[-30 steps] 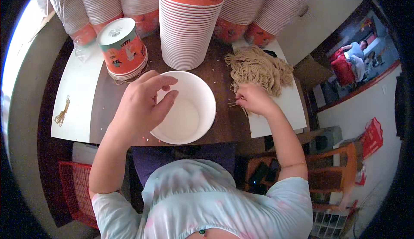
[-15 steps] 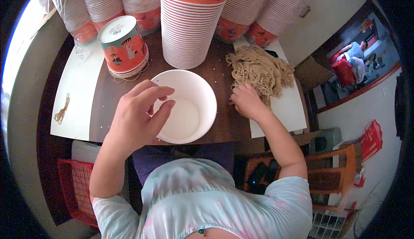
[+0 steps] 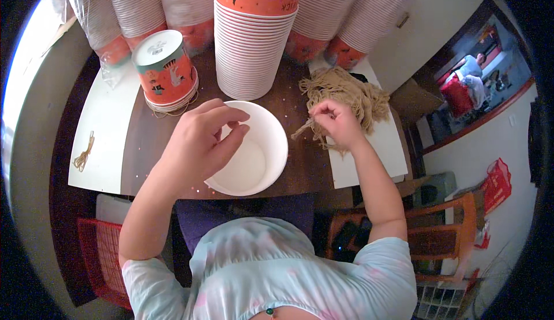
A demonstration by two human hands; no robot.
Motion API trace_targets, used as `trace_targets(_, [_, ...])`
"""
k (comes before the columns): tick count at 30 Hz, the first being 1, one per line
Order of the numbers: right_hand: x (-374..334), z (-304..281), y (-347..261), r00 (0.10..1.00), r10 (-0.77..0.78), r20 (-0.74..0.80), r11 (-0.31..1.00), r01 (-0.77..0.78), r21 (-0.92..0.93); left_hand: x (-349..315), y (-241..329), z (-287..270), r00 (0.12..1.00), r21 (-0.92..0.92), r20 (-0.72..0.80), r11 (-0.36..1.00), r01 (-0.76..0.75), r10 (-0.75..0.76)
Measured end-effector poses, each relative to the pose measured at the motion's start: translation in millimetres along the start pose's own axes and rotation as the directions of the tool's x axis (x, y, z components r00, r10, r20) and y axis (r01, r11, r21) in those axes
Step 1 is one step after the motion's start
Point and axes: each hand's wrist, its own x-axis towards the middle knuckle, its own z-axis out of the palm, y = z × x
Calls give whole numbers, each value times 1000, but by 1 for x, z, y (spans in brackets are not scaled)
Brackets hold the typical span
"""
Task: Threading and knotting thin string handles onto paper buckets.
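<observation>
At the centre of the frame the left hand (image 3: 199,144) rests over the rim of a white paper bowl (image 3: 259,164), fingers loosely curled on its edge, thumb above; the bowl sits upright on the dark table (image 3: 138,141); right of centre the right hand (image 3: 337,124) pinches a few tan strings (image 3: 303,129) between closed fingertips, at the lower edge of a tangled string pile (image 3: 346,92); above the bowl stands a tall stack of cups (image 3: 251,49); at upper left an orange printed cup (image 3: 164,69) stands inverted; a small string bundle (image 3: 83,152) lies on white paper (image 3: 104,129) at the left.
</observation>
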Motion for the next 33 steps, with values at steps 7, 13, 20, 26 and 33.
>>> trace_targets(7, [23, -43, -2, 965, -141, -220, 912, 213, 350, 14, 6, 7, 993, 34, 35, 993, -114, 113])
trace_targets(13, [50, -101, -68, 915, -225, -336, 896, 330, 298, 39, 11, 9, 987, -40, 20, 986, -161, 162])
trace_targets(20, [53, -66, -114, 976, -217, -18, 956, 216, 199, 118, 37, 36, 970, -301, -113, 923, -239, 215])
trace_targets(26, [54, -39, -85, 962, -264, -71, 929, 273, 249, 144, 33, 65, 986, -164, -62, 972, -166, 158])
trace_targets(33, [48, -18, -56, 991, -115, 71, 958, 91, 273, 151, 31, 58, 930, -75, -254, 953, -293, 266])
